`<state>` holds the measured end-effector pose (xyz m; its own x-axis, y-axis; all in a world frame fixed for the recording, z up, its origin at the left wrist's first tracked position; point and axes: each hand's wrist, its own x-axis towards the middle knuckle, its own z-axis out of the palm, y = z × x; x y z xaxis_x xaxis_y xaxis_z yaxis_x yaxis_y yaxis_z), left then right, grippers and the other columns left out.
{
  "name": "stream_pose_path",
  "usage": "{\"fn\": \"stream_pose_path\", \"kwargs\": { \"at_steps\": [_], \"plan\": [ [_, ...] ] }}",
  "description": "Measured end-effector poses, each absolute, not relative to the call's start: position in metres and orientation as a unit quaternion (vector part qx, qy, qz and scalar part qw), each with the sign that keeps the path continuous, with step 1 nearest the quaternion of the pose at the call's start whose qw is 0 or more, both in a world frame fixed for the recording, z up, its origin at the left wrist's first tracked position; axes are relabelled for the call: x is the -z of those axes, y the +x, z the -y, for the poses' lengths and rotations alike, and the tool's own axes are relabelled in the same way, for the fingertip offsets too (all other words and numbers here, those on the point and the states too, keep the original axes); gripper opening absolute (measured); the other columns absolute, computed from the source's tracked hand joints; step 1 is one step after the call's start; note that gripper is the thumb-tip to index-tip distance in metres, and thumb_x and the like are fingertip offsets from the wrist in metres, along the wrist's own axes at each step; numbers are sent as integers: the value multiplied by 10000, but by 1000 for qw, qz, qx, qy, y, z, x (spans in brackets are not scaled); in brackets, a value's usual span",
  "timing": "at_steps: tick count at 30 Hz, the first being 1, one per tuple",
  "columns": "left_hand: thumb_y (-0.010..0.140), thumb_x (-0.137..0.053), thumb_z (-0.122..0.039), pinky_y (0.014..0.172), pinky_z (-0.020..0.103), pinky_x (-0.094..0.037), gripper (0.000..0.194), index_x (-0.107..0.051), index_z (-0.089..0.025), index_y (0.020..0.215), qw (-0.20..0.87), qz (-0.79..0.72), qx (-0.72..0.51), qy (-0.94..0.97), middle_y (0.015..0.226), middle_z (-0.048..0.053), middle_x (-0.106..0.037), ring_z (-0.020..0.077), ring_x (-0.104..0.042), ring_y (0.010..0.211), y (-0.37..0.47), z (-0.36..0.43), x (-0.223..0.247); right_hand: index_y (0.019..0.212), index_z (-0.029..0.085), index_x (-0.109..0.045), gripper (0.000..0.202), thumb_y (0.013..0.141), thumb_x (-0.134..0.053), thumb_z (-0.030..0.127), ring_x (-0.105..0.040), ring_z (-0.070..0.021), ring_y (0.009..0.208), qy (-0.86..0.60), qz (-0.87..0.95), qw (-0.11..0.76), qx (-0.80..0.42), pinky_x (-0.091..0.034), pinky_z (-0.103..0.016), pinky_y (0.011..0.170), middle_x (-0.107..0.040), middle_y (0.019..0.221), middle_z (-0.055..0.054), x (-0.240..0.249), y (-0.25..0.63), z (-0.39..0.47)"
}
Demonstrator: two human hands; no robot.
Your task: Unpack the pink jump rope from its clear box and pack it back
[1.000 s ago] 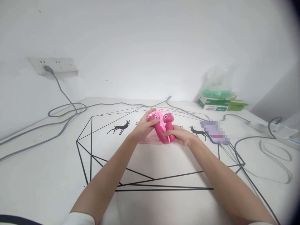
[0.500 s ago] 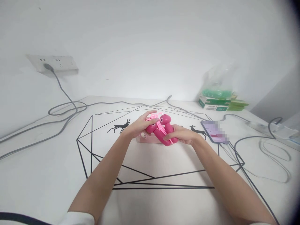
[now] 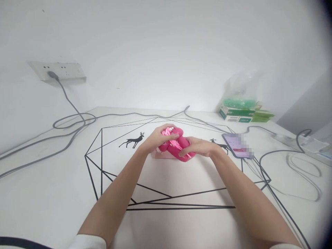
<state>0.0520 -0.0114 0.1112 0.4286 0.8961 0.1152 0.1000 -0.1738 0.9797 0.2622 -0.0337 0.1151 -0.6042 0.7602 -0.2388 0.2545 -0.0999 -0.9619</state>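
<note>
A pink skipping rope (image 3: 176,153) is held between both hands above the middle of the table. It has two thick hot-pink handles with rounded ends, and a bundled light-pink cord (image 3: 168,131) lies against them. My left hand (image 3: 157,139) grips the bundled cord and handle ends, its thumb across the cord. My right hand (image 3: 199,146) is closed around the other end of the handles, with the thumb on top. Just behind and under the rope sits a pale pink box (image 3: 163,155), mostly covered by the hands and handles.
A phone (image 3: 237,146) lies to the right. Green and white boxes (image 3: 236,113) with a plastic bag (image 3: 241,88) on them stand at the back right. Grey cables (image 3: 135,113) run along the back and right. A wall socket (image 3: 67,71) is at the left.
The handles have turned in my hands, so their round hollow ends no longer face me. My left fingers have shifted farther over the cord. The box has stayed put.
</note>
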Motion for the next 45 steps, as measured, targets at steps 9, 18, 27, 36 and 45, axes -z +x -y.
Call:
{"fn": "stream_pose_path", "kwargs": {
  "at_steps": [9,18,27,36,45],
  "plan": [
    [690,-818,-482,554,237,-514,556,-629,-256,1161,496,-445,-533,521,1002,77,-685,152,-656,690,62,0,-94,1116,233,-600,469,715,-812,356,-661,-235,1027,-432,537,390,-611,-631,-351,748,-651,1175,-90,-107,266,30],
    [703,-808,-471,590,254,-514,503,-599,-254,1106,447,-454,-616,463,1000,52,-659,152,-655,736,79,0,-83,1129,240,-634,546,883,-435,684,-672,-229,994,-421,418,538,-598,-557,-290,682,-728,1061,-62,-87,235,29],
    [735,-776,-513,635,272,-513,512,-563,-287,1143,454,-452,-616,458,1047,42,-633,172,-650,801,97,11,-74,968,244,-627,392,873,-427,568,-680,-242,966,-445,374,616,-532,-542,-307,776,-734,960,-23,-83,232,25],
    [740,-777,-497,668,264,-509,471,-572,-286,1108,429,-441,-634,468,1002,20,-631,149,-624,798,104,16,-70,849,220,-603,254,871,-434,409,-666,-201,838,-395,293,650,-579,-546,-272,709,-692,860,-24,-86,230,27],
    [762,-764,-465,698,259,-537,458,-554,-278,1124,405,-423,-662,468,1039,26,-635,153,-653,854,108,16,-66,935,208,-631,218,849,-540,386,-674,-159,760,-310,172,740,-572,-548,-256,665,-694,815,15,-81,226,26]
  ]
}}
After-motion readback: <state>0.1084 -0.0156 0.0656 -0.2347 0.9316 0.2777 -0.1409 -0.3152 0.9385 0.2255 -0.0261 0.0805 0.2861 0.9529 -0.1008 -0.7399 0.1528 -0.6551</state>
